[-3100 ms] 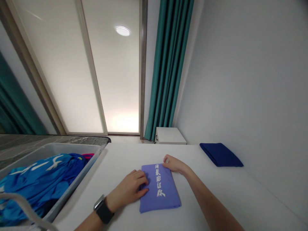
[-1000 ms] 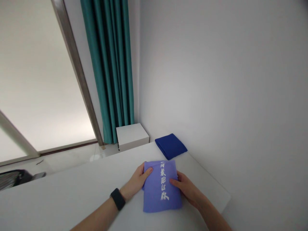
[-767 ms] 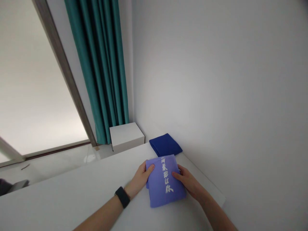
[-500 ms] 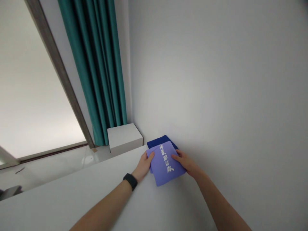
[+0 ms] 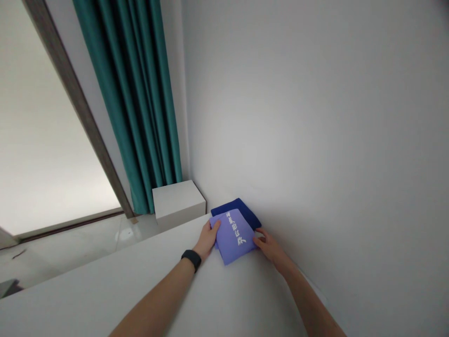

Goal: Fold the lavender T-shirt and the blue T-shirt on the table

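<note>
Bringing the folded purple cloth (image 5: 228, 239) from just short of the folded blue cloth (image 5: 249, 216) a second ago to partly over it, so now overlapping both on the counter (image 5: 140, 285) near the wall (image 5: 287, 131). Reaching forward with both arms, slanting inward. Gripping the left edge with the left hand (image 5: 207, 238), pressing the thumb on top; with the right hand (image 5: 272, 249), parting the fingers narrowly at the opposite corner, not showing whether pinching or merely touching.
</note>
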`<state>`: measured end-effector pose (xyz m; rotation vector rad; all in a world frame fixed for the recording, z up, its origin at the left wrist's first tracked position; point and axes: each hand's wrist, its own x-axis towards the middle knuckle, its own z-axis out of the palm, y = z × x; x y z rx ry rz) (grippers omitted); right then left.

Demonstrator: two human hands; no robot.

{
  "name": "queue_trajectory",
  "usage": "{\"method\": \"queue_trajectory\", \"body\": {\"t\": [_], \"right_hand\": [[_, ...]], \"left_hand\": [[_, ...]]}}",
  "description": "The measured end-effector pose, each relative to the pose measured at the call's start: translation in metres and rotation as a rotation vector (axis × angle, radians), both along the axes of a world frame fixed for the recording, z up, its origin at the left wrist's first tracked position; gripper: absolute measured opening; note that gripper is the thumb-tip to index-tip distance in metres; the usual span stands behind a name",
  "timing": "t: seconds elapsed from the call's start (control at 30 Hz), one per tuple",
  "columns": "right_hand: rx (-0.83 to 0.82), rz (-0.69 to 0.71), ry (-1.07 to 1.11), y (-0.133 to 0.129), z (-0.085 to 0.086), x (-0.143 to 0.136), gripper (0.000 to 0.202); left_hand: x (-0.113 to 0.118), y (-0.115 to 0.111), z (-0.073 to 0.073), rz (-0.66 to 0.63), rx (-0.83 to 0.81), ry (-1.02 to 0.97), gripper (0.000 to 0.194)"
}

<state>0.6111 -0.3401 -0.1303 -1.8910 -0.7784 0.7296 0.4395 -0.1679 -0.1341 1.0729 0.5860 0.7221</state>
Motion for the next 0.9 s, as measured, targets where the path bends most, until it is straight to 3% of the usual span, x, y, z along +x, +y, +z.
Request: {"method": "queue_trajectory", "body": {"t": [0.1, 0.27, 0.47, 0.73, 0.9], "right_hand": [[0.039, -0.031, -0.022, -0.002, 0.0, -0.008, 0.061], [0.274, -0.131, 0.192, 0.008, 0.019, -0.019, 0.062], [0.362, -0.234, 0.156, 0.031, 0.037, -0.01, 0.047], [0.46, -0.254, 0.601, 0.018, 0.018, -0.016, 0.031], [0.586, -0.27, 0.684, 0.008, 0.014, -0.027, 0.03]], "left_hand": [[-0.001, -0.001, 0.004, -0.016, -0.026, -0.003, 0.052], [0.005, 0.003, 0.019, -0.024, -0.055, -0.043, 0.048], [0.024, 0.022, 0.039, -0.024, -0.148, 0.121, 0.04], [0.018, 0.032, 0.037, -0.065, -0.196, 0.221, 0.02], [0.016, 0.033, 0.04, -0.094, -0.177, 0.213, 0.021]]}}
